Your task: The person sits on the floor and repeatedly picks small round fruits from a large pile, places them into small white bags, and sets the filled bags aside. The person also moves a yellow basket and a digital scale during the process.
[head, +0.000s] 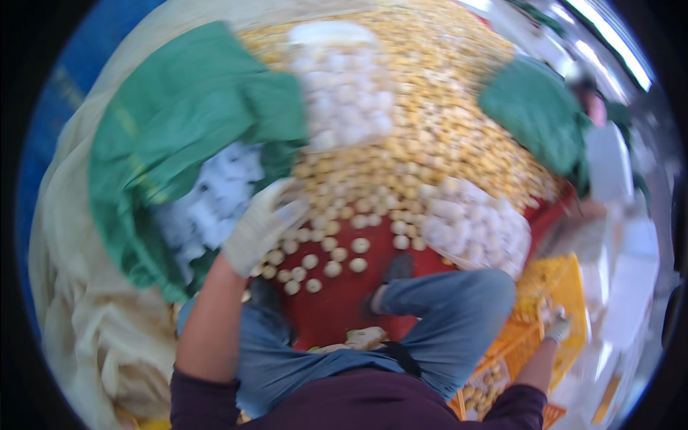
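My left hand point(269, 223), in a white knit glove, hovers beside the mouth of a big green cloth sack point(183, 107). Its thumb and fingers are apart, with nothing seen between them. White crumpled pieces point(215, 188) fill the sack's mouth. Just beyond the hand, small round pale produce point(333, 252), its kind unclear, lies loose on a red sheet point(344, 312). Far to my right, my gloved right hand point(559, 328) reaches into a yellow plastic crate point(575, 301). A small pale thing point(547, 310) is by its fingers; blur hides whether it is held.
A wide heap of the yellowish produce point(451, 97) spreads ahead. Filled clear bags stand at its front point(344, 102) and right point(478, 226). An orange crate point(510, 344) is beside my leg. Another green sack point(537, 113) and a blurred person point(594, 107) are at the far right.
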`<state>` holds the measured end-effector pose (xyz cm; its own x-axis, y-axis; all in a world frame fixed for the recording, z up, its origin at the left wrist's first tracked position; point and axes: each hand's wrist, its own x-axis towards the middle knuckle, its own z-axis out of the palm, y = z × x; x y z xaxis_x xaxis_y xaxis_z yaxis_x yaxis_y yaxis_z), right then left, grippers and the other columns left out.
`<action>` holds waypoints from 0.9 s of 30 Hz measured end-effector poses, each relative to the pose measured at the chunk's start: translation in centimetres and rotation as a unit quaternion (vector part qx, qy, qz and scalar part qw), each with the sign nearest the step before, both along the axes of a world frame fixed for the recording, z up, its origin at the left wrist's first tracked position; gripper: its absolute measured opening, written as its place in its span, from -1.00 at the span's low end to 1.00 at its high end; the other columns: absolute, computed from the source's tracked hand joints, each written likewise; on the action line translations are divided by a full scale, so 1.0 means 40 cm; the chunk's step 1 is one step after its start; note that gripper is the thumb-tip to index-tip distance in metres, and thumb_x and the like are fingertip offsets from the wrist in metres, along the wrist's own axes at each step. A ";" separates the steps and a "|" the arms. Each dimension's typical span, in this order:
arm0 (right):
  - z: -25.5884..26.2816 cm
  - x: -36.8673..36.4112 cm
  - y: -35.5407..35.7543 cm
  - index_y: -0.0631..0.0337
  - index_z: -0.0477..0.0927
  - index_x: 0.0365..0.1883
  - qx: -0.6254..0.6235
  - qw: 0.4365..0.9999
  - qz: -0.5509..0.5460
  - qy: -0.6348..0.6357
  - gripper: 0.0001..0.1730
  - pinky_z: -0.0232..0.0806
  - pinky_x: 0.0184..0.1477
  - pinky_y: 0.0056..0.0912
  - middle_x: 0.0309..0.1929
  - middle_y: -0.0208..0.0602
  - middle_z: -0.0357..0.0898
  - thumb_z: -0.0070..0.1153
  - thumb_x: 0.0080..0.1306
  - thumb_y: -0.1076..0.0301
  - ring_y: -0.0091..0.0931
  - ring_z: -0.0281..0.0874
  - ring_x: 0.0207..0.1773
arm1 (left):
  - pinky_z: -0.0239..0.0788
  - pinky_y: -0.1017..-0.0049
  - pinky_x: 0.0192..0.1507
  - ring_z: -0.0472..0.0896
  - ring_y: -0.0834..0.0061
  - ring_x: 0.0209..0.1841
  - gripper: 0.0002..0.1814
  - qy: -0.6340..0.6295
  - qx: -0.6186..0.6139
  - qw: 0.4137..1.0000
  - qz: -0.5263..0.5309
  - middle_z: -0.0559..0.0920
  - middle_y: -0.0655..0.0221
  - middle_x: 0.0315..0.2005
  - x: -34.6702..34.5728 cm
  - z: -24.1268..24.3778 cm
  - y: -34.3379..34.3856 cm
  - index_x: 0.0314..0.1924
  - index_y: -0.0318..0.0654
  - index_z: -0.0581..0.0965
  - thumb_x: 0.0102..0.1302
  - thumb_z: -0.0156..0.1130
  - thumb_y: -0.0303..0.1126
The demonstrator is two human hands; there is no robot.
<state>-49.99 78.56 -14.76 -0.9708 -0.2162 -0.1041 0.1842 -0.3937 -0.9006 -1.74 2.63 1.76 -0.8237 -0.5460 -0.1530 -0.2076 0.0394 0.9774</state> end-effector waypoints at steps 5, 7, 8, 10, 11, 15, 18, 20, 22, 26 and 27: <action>0.234 -0.119 -0.384 0.36 0.30 0.36 0.155 0.983 -0.083 0.058 -0.41 0.25 0.37 -0.16 0.33 -0.06 0.39 -0.02 0.48 0.16 -0.22 0.42 0.29 | 0.49 0.41 0.00 0.63 0.39 -0.04 -0.36 0.092 0.036 0.984 0.147 0.58 0.17 0.04 0.049 0.041 -0.107 0.27 -0.43 0.36 0.37 0.27 -0.13; 0.300 0.014 -0.773 0.19 0.39 0.31 0.243 0.955 0.101 0.136 -0.52 0.39 0.16 -0.39 0.20 -0.24 0.52 -0.02 0.51 0.18 -0.43 0.55 0.15 | 0.49 0.41 -0.01 0.63 0.40 -0.07 -0.39 0.091 0.033 0.972 0.215 0.61 0.18 -0.02 0.108 0.069 -0.135 0.25 -0.45 0.38 0.37 0.27 -0.18; 0.358 0.093 -0.924 0.20 0.40 0.30 0.279 0.926 0.170 0.188 -0.52 0.39 0.15 -0.37 0.18 -0.22 0.53 0.00 0.48 0.19 -0.39 0.55 0.14 | 0.49 0.42 -0.01 0.63 0.41 -0.08 -0.41 0.106 0.040 0.966 0.234 0.62 0.19 -0.04 0.126 0.074 -0.141 0.24 -0.46 0.39 0.37 0.28 -0.19; 0.388 0.299 -1.219 0.21 0.42 0.26 0.325 0.856 0.309 0.257 -0.51 0.39 0.15 -0.33 0.13 -0.18 0.55 0.04 0.43 0.20 -0.33 0.55 0.13 | 0.49 0.43 -0.02 0.63 0.43 -0.09 -0.43 0.128 0.052 0.952 0.274 0.63 0.20 -0.08 0.163 0.083 -0.156 0.22 -0.47 0.41 0.36 0.28 -0.23; 0.365 0.415 -1.355 0.21 0.44 0.25 0.333 0.816 0.381 0.279 -0.51 0.39 0.15 -0.31 0.11 -0.15 0.56 0.06 0.40 0.21 -0.30 0.55 0.12 | 0.48 0.44 -0.03 0.63 0.45 -0.09 -0.44 0.104 0.020 0.951 0.292 0.63 0.20 -0.08 0.188 0.079 -0.161 0.22 -0.47 0.41 0.36 0.28 -0.24; 0.153 0.853 -1.725 0.23 0.48 0.18 0.362 0.657 0.543 0.378 -0.50 0.38 0.14 -0.23 0.02 -0.07 0.59 0.14 0.29 0.24 -0.18 0.55 0.09 | 0.46 0.50 -0.04 0.60 0.51 -0.11 -0.50 0.068 -0.040 0.946 0.314 0.63 0.22 -0.12 0.225 0.056 -0.189 0.18 -0.49 0.45 0.34 0.28 -0.32; -0.042 1.109 -1.920 0.22 0.43 0.24 0.377 0.576 0.506 0.520 -0.42 0.29 0.25 -0.19 0.20 -0.06 0.45 0.16 0.27 0.21 -0.12 0.37 0.28 | 0.46 0.50 -0.04 0.59 0.52 -0.12 -0.52 0.034 -0.059 0.946 0.316 0.63 0.22 -0.13 0.232 0.060 -0.200 0.16 -0.50 0.47 0.33 0.29 -0.36; -0.126 1.213 -2.024 0.20 0.40 0.29 0.398 0.527 0.473 0.583 -0.39 0.22 0.32 -0.16 0.29 -0.07 0.36 0.13 0.30 0.17 -0.14 0.30 0.36 | 0.48 0.49 -0.05 0.60 0.51 -0.12 -0.53 0.024 -0.067 0.946 0.315 0.63 0.21 -0.13 0.232 0.054 -0.199 0.15 -0.50 0.48 0.33 0.29 -0.35; -0.241 1.242 -2.079 0.18 0.39 0.30 0.428 0.509 0.419 0.619 -0.38 0.16 0.35 -0.13 0.33 -0.08 0.32 0.09 0.32 0.13 -0.16 0.27 0.38 | 0.49 0.48 -0.07 0.62 0.49 -0.13 -0.54 0.006 -0.080 0.947 0.310 0.64 0.18 -0.13 0.213 0.065 -0.203 0.14 -0.49 0.48 0.34 0.28 -0.34; -0.321 1.237 -2.085 0.20 0.47 0.22 0.428 0.503 0.452 0.600 -0.46 0.25 0.27 -0.11 0.21 -0.12 0.46 0.09 0.31 0.17 -0.20 0.43 0.23 | 0.50 0.48 -0.08 0.64 0.47 -0.14 -0.54 0.010 -0.068 0.945 0.319 0.65 0.16 -0.14 0.210 0.065 -0.219 0.12 -0.49 0.50 0.34 0.28 -0.32; -0.311 1.229 -2.064 0.23 0.49 0.18 0.394 0.569 0.484 0.536 -0.49 0.31 0.19 -0.15 0.13 -0.14 0.52 0.11 0.29 0.22 -0.23 0.48 0.13 | 0.51 0.46 -0.10 0.64 0.46 -0.20 -0.56 0.019 -0.069 0.940 0.334 0.67 0.19 -0.20 0.218 0.054 -0.219 0.09 -0.46 0.52 0.31 0.28 -0.30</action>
